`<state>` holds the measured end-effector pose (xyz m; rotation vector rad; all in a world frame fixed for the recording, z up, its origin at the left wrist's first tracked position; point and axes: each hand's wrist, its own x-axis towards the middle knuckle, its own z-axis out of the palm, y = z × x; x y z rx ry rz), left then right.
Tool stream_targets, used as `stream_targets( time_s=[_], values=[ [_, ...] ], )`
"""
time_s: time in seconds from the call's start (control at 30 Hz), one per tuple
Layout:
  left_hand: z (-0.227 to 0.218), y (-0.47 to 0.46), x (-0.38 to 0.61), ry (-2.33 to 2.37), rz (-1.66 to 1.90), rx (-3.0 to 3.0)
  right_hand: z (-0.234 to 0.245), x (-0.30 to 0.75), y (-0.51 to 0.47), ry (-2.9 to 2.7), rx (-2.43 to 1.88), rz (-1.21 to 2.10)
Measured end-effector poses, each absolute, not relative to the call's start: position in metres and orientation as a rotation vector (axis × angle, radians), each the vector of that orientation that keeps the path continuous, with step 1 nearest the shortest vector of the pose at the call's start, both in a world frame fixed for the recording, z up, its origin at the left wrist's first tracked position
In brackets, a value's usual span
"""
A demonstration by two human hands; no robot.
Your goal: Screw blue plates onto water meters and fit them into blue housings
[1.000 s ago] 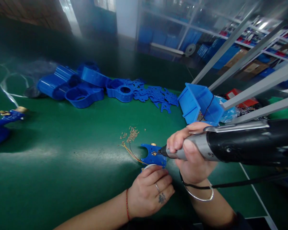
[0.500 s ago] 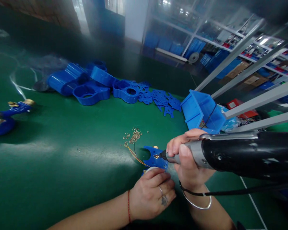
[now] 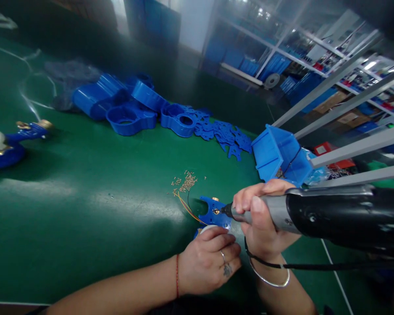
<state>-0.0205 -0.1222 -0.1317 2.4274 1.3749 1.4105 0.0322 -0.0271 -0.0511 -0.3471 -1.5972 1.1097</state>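
My right hand [image 3: 265, 214] is wrapped round the grey front of a black electric screwdriver [image 3: 335, 216]. Its tip meets a brass-coloured fitting on a flat blue plate [image 3: 206, 211] with a curved notch. My left hand [image 3: 212, 260] is closed over a round white part [image 3: 210, 228] at the plate's near edge; my fingers cover most of that part. Yellow and black wires [image 3: 188, 209] run from beside it toward a small heap of screws [image 3: 188, 180] on the green table.
Blue ring-shaped housings [image 3: 131, 122] and a pile of flat blue plates [image 3: 228, 135] lie along the back. A blue bin [image 3: 269, 153] stands at right, near slanted metal bars [image 3: 354, 105]. At far left is a blue water meter body [image 3: 6, 148].
The view has shifted slightly, so the table things sit a little further right. Both hands keep their hold, and the screwdriver tip stays at the brass fitting.
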Motion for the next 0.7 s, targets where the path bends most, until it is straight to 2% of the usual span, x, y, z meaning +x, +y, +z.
stream_targets(
  time_s=[0.7],
  values=[
    [-0.1380,-0.1210,-0.0158,1.433,1.535,2.431,-0.0517,0.0321,-0.0252,-1.573,-0.327,1.185]
  ],
)
